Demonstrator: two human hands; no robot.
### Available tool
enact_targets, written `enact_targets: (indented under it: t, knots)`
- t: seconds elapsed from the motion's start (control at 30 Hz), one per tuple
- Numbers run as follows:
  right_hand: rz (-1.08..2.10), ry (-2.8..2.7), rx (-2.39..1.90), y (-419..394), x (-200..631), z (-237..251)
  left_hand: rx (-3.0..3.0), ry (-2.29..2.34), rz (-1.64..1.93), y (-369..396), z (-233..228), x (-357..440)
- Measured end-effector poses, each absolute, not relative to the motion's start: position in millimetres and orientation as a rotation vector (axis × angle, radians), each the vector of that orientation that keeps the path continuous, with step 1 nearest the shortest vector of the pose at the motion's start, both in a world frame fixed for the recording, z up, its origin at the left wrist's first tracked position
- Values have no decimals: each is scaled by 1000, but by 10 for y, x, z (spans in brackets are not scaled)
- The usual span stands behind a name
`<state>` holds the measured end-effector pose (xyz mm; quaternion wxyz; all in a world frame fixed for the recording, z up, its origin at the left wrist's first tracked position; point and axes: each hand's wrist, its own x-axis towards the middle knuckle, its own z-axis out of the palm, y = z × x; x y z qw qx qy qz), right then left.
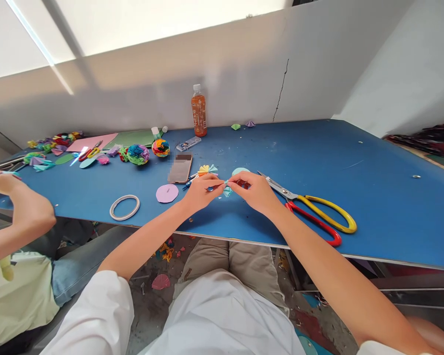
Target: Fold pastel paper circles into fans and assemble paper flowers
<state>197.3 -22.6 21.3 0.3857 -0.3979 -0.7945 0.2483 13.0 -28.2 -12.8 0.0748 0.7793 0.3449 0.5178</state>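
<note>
Just above the table's front half, my left hand (206, 191) and my right hand (254, 191) meet at the fingertips. Both pinch a small piece of pleated turquoise paper (227, 191), partly hidden by the fingers. Behind them lie a yellow and turquoise folded paper flower (207, 169) and a pale green paper disc (240, 171). Big scissors (314, 209) with one yellow and one red handle rest by my right forearm, their blades apart. To the left of my left hand are a lilac paper disc (166, 193) and a phone (180, 168).
A roll of tape (125, 207) lies near the front edge. An orange drink bottle (199, 111) stands at the wall. Paper balls (137, 154), small scissors (91, 151) and coloured sheets fill the left side of the blue table (385, 212). A co-worker's hand (3, 182) is at far left.
</note>
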Motion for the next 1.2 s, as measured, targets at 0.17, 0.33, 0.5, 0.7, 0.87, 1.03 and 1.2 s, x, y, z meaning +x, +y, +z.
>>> enact_targets:
  t: [0.17,0.33,0.5,0.7,0.87,1.03,1.2]
  knots:
    - [646,-2042,-931,-202,1994,191,2365,994,1599,-247,-134,113]
    - [664,-2026,-939,-210,1983,188,2364,946,1635,-270,-126,126]
    - [1103,-1704,-1062,-244,1958,243,2265,986,1852,-307,-105,132]
    - [1514,-1541,-913,-277,1953,283,2348,838,1817,-313,-83,123]
    - [1377,-1520,-925,-291,1951,315,2188,896,1756,-335,-61,136]
    - [1347,-1636,-945,-304,1941,310,2213,947,1662,-329,-54,115]
    - [1279,-1564,-912,-283,1948,296,2338,917,1591,-323,-58,71]
